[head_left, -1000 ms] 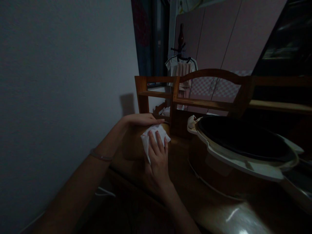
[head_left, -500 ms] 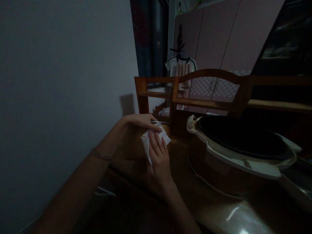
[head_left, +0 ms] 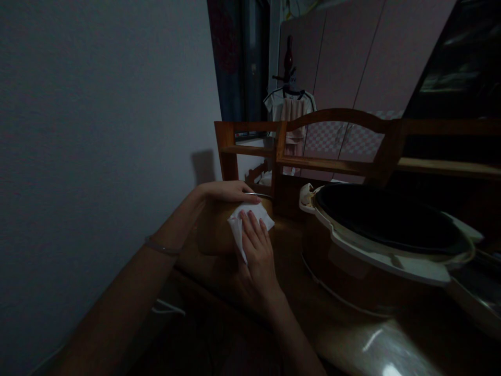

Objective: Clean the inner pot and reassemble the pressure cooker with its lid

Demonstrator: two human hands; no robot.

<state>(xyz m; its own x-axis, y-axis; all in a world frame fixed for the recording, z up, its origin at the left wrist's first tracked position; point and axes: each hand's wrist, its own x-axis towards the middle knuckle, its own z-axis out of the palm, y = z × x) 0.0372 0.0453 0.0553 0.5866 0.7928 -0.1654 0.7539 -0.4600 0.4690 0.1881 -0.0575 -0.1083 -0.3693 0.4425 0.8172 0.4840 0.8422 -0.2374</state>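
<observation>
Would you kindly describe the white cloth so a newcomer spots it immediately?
Start at the big white-rimmed pot. Left of it in view, the right hand presses the white cloth against a tan object. Unlike that object, the cloth is white.

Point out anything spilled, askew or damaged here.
Nothing plainly stands out: no spill or breakage shows around the tan container, white cloth or large black-topped appliance. The dim light could hide small marks.

Wooden table (head_left: 291, 277): brown, extending right of the right fingers (head_left: 254, 233), glossy toward the near right.
Tan container (head_left: 213, 235): on it, at the fingers and leftward.
Round pot (head_left: 352, 277): on it, well right of the fingers, pale-rimmed, dark inside.
Wooden shelf (head_left: 329, 165): at its back, beyond the fingertips.
</observation>
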